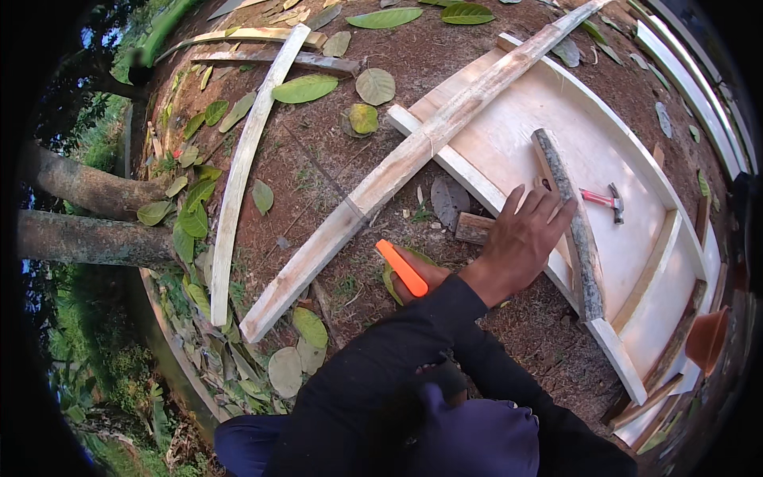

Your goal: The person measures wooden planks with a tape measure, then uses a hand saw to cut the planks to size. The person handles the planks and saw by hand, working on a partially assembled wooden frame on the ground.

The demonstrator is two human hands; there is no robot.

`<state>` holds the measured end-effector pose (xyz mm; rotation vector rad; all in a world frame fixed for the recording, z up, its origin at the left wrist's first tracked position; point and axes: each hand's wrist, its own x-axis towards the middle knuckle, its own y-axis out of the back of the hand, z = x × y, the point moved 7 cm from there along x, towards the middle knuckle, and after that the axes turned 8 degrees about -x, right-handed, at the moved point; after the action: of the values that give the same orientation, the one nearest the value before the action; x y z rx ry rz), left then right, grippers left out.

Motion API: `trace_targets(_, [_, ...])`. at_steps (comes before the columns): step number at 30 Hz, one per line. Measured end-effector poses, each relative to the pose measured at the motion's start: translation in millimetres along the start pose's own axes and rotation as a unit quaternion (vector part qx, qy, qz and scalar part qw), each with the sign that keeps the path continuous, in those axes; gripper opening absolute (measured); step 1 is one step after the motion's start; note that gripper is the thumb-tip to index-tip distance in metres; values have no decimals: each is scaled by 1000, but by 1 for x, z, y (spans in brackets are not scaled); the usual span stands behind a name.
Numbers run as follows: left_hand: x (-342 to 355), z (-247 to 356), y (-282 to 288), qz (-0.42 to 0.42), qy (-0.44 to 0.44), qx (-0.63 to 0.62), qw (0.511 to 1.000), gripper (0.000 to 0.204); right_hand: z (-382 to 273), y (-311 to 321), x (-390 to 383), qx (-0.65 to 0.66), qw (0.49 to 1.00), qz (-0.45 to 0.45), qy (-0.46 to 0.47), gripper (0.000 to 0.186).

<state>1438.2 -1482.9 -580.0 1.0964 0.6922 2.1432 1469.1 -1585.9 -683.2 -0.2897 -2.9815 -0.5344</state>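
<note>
My arms are crossed. My left hand [524, 234], reached over to the right, is open with fingers apart, above the near edge of a shallow wooden frame [548, 99]. Its fingertips are by a bark-edged wood piece [584, 250]; whether they touch it I cannot tell. My right hand [419, 277], partly hidden under the left sleeve, is closed on the orange handle of a handsaw [403, 269]. The saw's thin dark blade, nearly edge-on, crosses a long wooden plank [413, 157]. The plank's far part lies over the frame.
A hammer with a red handle [600, 197] lies inside the frame. To the left lies a pale curved-looking strip of wood [246, 187]. A short wood block [474, 229] is beside my left hand. Leaves cover the brown soil; tree trunks [95, 238] stand left, a terracotta-coloured pot [706, 340] right.
</note>
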Motion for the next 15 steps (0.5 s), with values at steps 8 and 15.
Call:
trace_targets(8, [-128, -68, 176, 299, 276, 228, 884, 44, -6, 1, 11, 1, 999, 5, 46, 48])
trace_targets(15, [-189, -92, 164, 215, 455, 123, 856, 38, -20, 8, 15, -16, 998, -11, 52, 47])
